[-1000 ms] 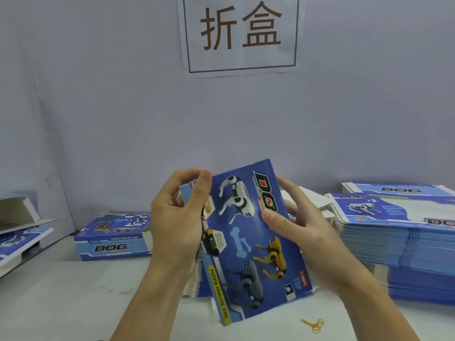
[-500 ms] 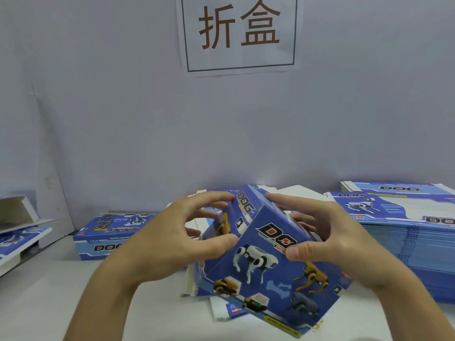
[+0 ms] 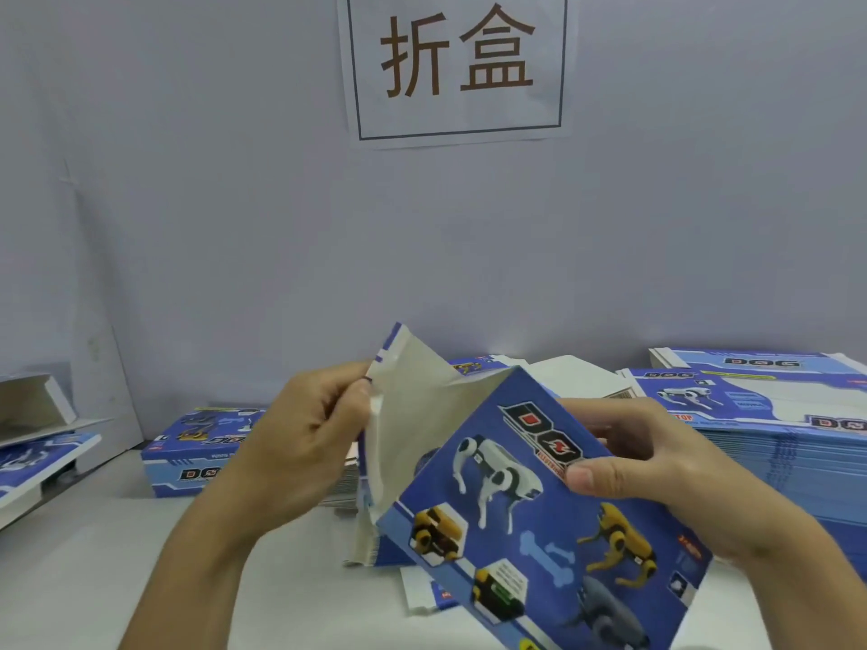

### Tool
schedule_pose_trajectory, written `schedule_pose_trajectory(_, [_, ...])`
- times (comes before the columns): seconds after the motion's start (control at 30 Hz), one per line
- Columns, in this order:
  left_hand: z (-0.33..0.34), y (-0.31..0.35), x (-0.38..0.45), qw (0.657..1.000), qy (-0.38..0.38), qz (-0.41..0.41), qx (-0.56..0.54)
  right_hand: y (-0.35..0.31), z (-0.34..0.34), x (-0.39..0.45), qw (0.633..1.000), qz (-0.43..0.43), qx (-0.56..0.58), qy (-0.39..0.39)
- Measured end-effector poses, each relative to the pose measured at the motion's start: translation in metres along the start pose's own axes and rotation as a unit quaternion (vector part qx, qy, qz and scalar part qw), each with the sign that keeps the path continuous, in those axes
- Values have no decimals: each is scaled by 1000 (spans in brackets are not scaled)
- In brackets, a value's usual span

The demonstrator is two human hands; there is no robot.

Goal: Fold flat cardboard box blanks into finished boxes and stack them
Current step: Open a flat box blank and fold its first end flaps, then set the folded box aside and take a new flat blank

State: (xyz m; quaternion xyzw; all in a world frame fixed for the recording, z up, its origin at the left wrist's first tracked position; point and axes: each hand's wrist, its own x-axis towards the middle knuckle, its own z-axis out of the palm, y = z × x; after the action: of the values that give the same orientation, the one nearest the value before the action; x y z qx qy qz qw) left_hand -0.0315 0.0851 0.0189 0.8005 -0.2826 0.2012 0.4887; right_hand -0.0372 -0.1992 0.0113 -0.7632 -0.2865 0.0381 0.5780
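Box point(image 3: 539, 518): half-formed blue carton, held tilted in the air above the table point(image 3: 94, 579), printed face toward the camera.
Flap point(image 3: 413, 415): grey inner side showing, standing up at the box's left end.
Left hand point(image 3: 300, 443): fingers curled, pinching the flap's left edge.
Right hand point(image 3: 657, 466): thumb pressed on the printed face, fingers curled behind the box.
Advice: crease the flap along its score, keep the body square, then tuck.
Blanks point(image 3: 774, 443): flat stack right of the box.
Finished box point(image 3: 197, 457): behind the left hand.
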Motion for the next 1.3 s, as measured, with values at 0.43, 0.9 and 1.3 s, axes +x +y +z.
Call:
schedule_pose_trajectory(0.43, [1, -21, -4, 938, -86, -191, -278, 12, -3, -5, 979, 7, 187, 76])
schedule_pose_trajectory(0.9, [-78, -68, -6, 807, 333, -106, -476, 31, -9, 9, 982, 33, 126, 134])
schedule_pose_trajectory(1.3, [39, -58, 6, 905, -30, -180, 384, 39, 8, 21, 980, 71, -6, 185])
